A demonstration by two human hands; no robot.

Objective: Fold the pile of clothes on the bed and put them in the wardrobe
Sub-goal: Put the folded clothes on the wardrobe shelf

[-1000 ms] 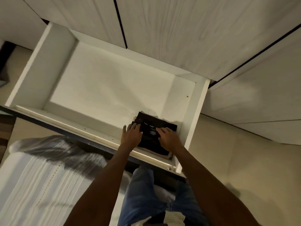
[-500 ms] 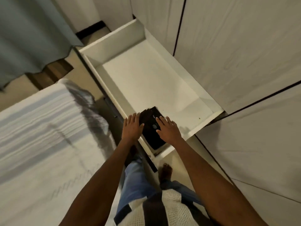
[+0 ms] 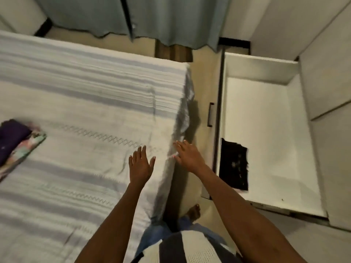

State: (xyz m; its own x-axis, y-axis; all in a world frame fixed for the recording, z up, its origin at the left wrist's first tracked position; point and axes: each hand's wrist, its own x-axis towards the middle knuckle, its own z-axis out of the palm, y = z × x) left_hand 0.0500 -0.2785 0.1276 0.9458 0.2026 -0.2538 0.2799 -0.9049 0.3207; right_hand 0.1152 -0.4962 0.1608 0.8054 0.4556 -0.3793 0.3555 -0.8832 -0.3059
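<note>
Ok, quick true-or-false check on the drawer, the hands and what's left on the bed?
1. A black folded garment lies in the open drawer. True.
2. The left hand grips clothing. False: it is open, holding nothing.
3. The right hand rests on the black garment. False: it is over the bed edge, apart from the drawer.
4. Folded clothes lie at the bed's far left. True.

Both empty hands, left hand [image 3: 140,166] and right hand [image 3: 188,155], hover over the bed [image 3: 79,103] edge.
</note>
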